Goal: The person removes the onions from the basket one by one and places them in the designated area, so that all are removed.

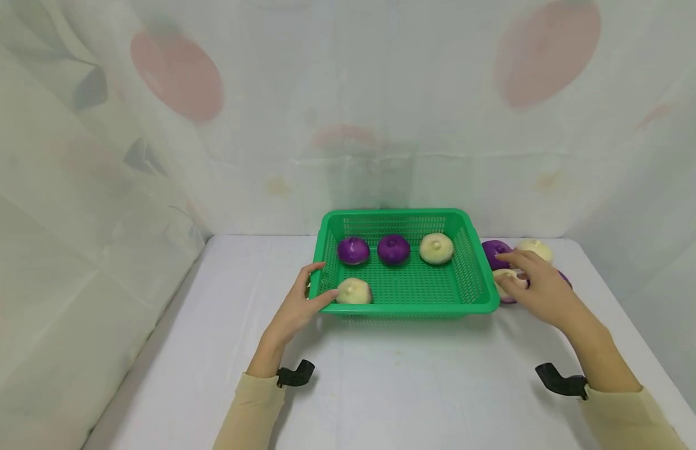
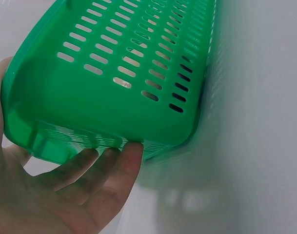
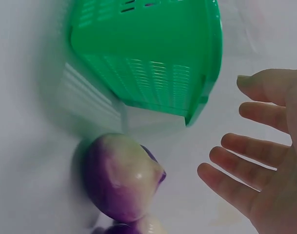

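A white table (image 1: pixel 382 387) filled the near scene, closed in by pale printed curtains. On it, towards the far middle, sat a green basket (image 1: pixel 404 307), its long axis running left to right. Inside lay two purple onions (image 1: pixel 353 250) side by side along the far wall, a cream onion (image 1: pixel 436 248) to their right, and another cream one (image 1: pixel 354 291) in the near left corner.

A small cluster of onions lay on the table just right of the basket. The one that mattered was a purple-and-cream onion (image 3: pixel 121 178) close beside the basket's near right corner, with others further right and behind it.

The right hand (image 1: pixel 541 284) hovered over that cluster, fingers spread and relaxed, holding nothing. In the right wrist view the onion lay to the left of the open fingers (image 3: pixel 236 163), apart from them, between the hand and the basket wall. This hand was clearly the nearer one.

The left hand (image 1: pixel 300 306) rested at the basket's near left corner, thumb against the rim and fingers (image 2: pixel 114 165) touching beneath the lip, well apart from the loose onions.
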The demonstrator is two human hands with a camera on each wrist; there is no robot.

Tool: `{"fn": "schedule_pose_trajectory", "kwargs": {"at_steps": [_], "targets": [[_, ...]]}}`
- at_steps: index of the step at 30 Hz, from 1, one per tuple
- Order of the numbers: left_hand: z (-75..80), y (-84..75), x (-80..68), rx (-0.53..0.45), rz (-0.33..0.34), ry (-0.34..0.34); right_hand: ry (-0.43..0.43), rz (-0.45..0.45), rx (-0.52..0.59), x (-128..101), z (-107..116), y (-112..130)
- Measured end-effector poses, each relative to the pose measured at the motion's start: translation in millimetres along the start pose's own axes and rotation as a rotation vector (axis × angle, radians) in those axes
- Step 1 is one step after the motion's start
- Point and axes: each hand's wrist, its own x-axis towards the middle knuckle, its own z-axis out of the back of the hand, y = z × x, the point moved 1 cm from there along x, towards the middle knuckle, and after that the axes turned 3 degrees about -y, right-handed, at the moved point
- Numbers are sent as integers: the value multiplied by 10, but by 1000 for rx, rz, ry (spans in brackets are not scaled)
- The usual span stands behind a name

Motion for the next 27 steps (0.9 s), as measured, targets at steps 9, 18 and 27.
{"fn": "schedule_pose_trajectory", "kwargs": {"at_steps": [9, 18, 27], "targets": [[12, -5, 7, -14, 5, 1, 23, -53, 153, -81, -187, -57], [16, -3, -29, -14, 10, -14, 88, -134, 244, -114, -339, -58], [-9, 1, -20, -20, 8, -7, 128, -206, 392, -119, -444, -113]]}}
